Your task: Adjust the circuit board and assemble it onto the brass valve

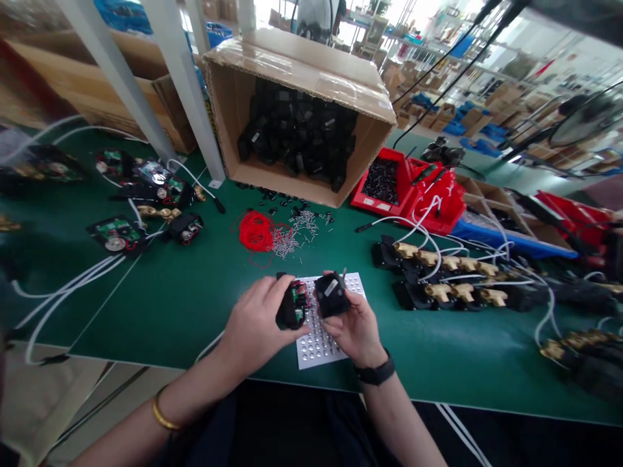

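My left hand (pixel 257 318) is closed around a black plastic housing (pixel 291 305), with a green circuit board and red wires showing on its right side. In my right hand (pixel 355 324) is a black plastic cover (pixel 332 295) with a small pale label, held a little to the right of the housing. The two parts are apart. Beneath them lies a white sheet (pixel 311 355) bearing rows of small round silvery pieces. Beyond my hands, a coil of red wire (pixel 256 231) rests beside a scattered pile of small metal screws (pixel 287 241).
An open cardboard box (pixel 302 65) on its side holds many black parts. Red bins (pixel 382 207) stand to its right. Brass valve assemblies (pixel 438 292) with white cables line the right side. Opened units with circuit boards (pixel 117 235) lie at left, near a grey post (pixel 195 97).
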A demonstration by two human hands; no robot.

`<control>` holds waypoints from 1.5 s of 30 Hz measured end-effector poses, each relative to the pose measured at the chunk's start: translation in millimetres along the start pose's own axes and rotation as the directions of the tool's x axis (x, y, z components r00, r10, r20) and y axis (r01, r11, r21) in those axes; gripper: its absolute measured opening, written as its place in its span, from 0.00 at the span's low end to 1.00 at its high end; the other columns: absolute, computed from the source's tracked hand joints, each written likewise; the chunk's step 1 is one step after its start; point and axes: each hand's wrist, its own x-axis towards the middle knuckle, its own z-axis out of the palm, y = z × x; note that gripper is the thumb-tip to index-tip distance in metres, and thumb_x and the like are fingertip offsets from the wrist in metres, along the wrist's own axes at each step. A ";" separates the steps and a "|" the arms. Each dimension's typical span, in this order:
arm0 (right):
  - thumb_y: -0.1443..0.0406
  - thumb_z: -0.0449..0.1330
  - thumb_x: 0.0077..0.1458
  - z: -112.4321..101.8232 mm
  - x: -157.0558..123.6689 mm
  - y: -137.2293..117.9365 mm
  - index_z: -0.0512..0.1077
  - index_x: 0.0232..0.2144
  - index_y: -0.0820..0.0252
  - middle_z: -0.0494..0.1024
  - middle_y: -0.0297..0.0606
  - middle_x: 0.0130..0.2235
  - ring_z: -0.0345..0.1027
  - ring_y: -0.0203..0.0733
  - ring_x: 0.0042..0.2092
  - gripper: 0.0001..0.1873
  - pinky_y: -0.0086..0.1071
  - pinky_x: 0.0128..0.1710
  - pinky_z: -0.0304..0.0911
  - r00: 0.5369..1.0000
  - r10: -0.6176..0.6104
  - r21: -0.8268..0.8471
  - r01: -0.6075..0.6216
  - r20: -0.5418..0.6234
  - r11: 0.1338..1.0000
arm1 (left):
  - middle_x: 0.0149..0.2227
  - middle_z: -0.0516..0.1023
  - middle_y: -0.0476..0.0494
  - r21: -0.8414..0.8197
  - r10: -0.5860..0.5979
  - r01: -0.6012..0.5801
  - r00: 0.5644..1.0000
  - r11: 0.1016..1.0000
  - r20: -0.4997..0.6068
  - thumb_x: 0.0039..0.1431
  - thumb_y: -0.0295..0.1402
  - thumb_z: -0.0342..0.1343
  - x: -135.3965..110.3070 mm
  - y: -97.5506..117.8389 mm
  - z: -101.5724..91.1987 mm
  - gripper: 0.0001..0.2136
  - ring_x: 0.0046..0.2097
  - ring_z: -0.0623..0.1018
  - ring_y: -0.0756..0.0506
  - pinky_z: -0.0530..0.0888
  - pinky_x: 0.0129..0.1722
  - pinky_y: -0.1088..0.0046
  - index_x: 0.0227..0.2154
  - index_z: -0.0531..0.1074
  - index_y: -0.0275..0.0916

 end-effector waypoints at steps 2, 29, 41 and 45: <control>0.56 0.59 0.47 8.5 2.7 8.6 0.64 0.46 0.51 0.68 0.28 0.28 0.39 0.23 0.15 0.22 0.19 0.13 0.38 0.998 0.004 0.142 -0.012 0.056 0.990 | 0.42 0.71 0.39 0.087 0.013 -0.017 0.999 0.996 0.051 0.40 0.40 0.67 4.2 4.5 1.2 0.34 0.44 0.71 0.37 0.71 0.44 0.57 0.50 0.61 0.37; 0.60 0.67 0.45 39.9 10.6 40.6 0.64 0.46 0.58 0.75 0.40 0.41 0.71 0.44 0.41 0.27 0.36 0.40 0.66 0.985 -0.157 -0.232 0.169 0.070 0.958 | 0.50 0.63 0.39 -0.606 -0.216 0.135 0.974 0.784 -0.063 0.40 0.28 0.62 -3.0 -46.6 44.0 0.30 0.51 0.69 0.39 0.66 0.51 0.60 0.48 0.56 0.41; 0.57 0.68 0.41 49.1 14.0 41.2 0.67 0.40 0.59 0.75 0.39 0.36 0.70 0.46 0.41 0.24 0.38 0.41 0.66 0.968 -0.239 -0.289 0.210 -0.069 0.934 | 0.48 0.64 0.39 -0.586 -0.285 0.205 0.957 0.784 -0.046 0.40 0.29 0.61 -3.0 -41.1 47.7 0.31 0.48 0.71 0.40 0.68 0.48 0.59 0.49 0.54 0.40; 0.56 0.66 0.45 49.3 12.9 43.9 0.66 0.41 0.59 0.77 0.42 0.38 0.71 0.47 0.42 0.23 0.39 0.43 0.66 0.967 -0.251 -0.295 0.230 -0.033 0.927 | 0.48 0.66 0.39 -0.585 -0.295 0.213 0.954 0.783 -0.047 0.39 0.27 0.61 1.2 -35.4 43.3 0.32 0.47 0.72 0.40 0.69 0.47 0.59 0.49 0.54 0.40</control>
